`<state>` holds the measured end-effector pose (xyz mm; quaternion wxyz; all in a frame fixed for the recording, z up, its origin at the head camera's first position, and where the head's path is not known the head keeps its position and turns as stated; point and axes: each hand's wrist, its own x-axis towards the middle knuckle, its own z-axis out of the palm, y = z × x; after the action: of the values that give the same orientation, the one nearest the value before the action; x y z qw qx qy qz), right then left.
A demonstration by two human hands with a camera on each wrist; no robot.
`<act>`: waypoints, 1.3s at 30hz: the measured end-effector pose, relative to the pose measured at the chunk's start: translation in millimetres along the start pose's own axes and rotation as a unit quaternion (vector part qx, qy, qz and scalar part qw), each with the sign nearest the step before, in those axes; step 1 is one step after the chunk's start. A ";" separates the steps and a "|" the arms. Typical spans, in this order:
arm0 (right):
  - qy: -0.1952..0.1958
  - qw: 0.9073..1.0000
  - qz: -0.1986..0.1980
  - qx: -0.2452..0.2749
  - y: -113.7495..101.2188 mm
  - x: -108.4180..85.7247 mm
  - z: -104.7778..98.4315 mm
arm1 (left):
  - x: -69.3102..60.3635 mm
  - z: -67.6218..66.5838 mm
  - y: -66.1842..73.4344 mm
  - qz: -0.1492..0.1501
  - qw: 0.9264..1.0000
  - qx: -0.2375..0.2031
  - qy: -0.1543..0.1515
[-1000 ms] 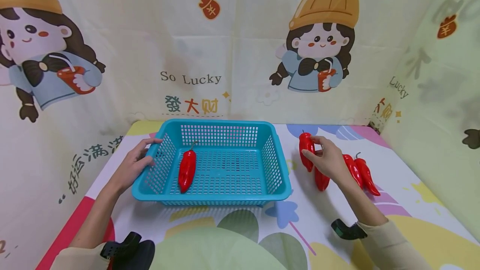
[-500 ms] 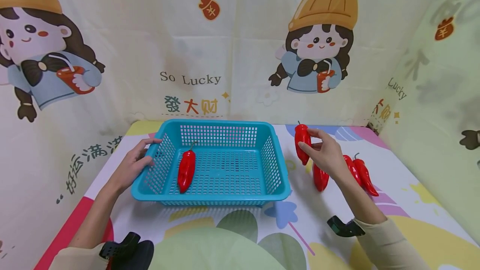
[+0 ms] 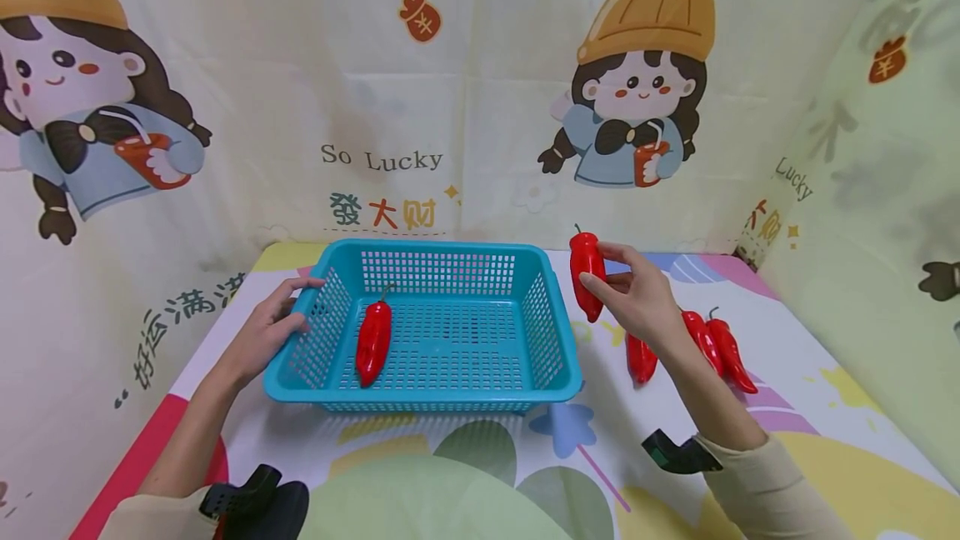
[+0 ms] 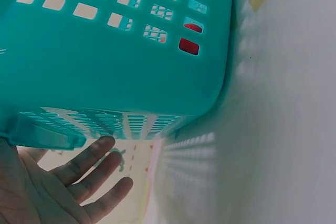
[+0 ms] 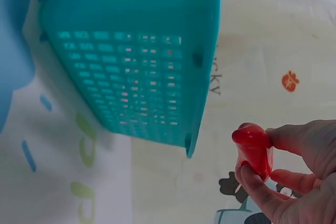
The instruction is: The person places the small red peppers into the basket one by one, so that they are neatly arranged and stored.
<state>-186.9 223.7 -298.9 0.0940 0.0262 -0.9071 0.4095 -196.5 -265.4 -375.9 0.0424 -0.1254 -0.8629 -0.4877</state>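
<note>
Head view: your left hand (image 3: 258,332), fingers apart, touches blue basket (image 3: 450,396); right of fingertips, red pepper (image 3: 373,344) inside; beyond, backdrop (image 3: 510,132) reads "So Lucky", "發大财"; right hand (image 3: 641,294) pinches second pepper (image 3: 583,261), three loose peppers (image 3: 703,342) right of fingertips.

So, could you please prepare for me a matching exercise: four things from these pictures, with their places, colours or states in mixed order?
1. Left grip
2. Right grip
3. Basket
4. Rightmost pepper, head view

A. Lying on the table
B. Turquoise, with one pepper inside
C. At the basket's left side
D. Holding a red pepper

Pairs: 1-C, 2-D, 3-B, 4-A
</note>
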 end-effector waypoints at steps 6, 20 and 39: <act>0.001 1.000 -0.008 0.014 -11.7 -2.7 3.7 | 0.3 -0.5 0.5 0.001 1.000 0.003 -0.002; -0.006 0.998 -0.042 0.041 -25.8 -5.2 18.0 | -0.2 -0.8 0.3 -0.003 1.000 -0.002 -0.002; -0.037 0.994 -0.078 0.069 -42.3 -5.0 45.3 | -1.0 -0.6 0.0 -0.003 1.000 -0.002 0.000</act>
<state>-183.4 161.6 -297.9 0.0897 0.1191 -0.8746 0.4614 -195.6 -266.1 -375.8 0.0405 -0.1233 -0.8621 -0.4898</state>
